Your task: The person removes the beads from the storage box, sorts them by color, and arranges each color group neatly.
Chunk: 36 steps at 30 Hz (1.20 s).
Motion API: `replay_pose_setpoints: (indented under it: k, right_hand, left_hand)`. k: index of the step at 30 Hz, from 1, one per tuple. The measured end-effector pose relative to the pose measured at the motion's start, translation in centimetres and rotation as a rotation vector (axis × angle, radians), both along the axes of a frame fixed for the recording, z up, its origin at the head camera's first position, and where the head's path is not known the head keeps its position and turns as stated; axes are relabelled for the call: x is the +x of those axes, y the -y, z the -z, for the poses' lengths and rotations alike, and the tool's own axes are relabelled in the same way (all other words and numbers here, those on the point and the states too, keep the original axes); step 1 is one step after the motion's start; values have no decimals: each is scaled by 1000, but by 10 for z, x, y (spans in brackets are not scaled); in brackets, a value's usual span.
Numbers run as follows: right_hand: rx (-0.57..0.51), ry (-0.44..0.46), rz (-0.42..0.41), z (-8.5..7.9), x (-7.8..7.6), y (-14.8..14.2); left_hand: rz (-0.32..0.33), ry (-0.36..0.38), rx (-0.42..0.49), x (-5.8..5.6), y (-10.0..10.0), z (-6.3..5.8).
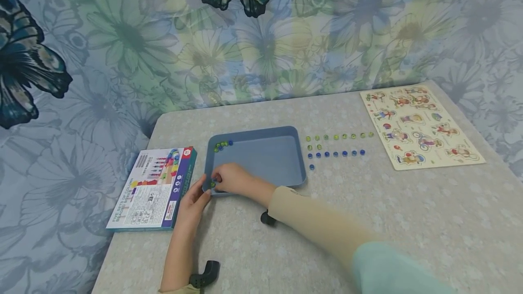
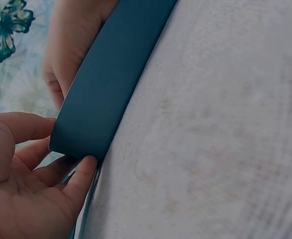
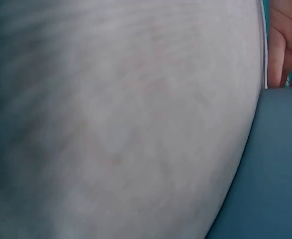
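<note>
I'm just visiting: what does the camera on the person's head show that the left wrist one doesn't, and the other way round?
Only the head view shows the yellow-green pieces, the blue pieces, the puzzle board and the box's printed face.

Only the left wrist view shows the palm of the left hand, seen up close, with its fingers at the corner of the tray.

Both share the tray, the left hand, the right hand, the table and a butterfly picture.
</note>
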State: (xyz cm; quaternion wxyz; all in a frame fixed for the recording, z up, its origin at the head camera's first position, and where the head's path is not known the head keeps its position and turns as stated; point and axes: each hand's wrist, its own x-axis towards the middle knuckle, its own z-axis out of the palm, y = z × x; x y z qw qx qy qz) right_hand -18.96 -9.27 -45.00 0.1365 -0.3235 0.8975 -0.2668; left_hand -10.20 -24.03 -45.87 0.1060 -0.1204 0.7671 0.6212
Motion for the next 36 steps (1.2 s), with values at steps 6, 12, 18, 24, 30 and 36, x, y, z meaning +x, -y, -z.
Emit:
replay_pose_setpoints:
  k: [6,12,18,24,30,36]
  right_hand:
    - [77,-91,-45,3,1,15]
    - [78,-117,-49,6,0,16]
    - [26,-72,-45,7,-1,12]
    - [-125,0,-53,9,-4,3]
    - [-311,101,-94,13,-7,-12]
    - [-401,169,-62,-7,-4,-48]
  left_hand:
    - [1,0,1,2,3,0]
    - [8,-26,-9,3,2,2]
    - [5,-39,-13,3,1,5]
    - [2,-54,-24,2,0,5]
    - [8,-62,-21,1,-1,4]
    - [-12,-38,-45,3,-1,0]
